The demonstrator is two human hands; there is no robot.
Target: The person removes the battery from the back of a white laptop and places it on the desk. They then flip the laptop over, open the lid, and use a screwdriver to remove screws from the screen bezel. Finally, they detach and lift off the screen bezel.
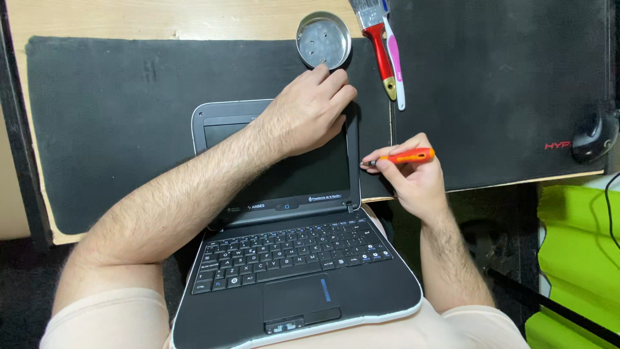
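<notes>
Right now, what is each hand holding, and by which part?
The right hand holds an orange screwdriver by its handle. The left hand holds nothing clearly; its fingers rest at the laptop screen's top edge.

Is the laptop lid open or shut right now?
Open. The laptop lies on the lap with its keyboard exposed and its dark screen tilted back against the desk edge; the left hand rests on the lid's top edge.

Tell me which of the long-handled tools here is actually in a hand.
The orange-handled screwdriver, pinched in the right hand beside the laptop's screen edge. The red-handled paintbrush and the pink-and-white toothbrush lie untouched on the black mat.
</notes>
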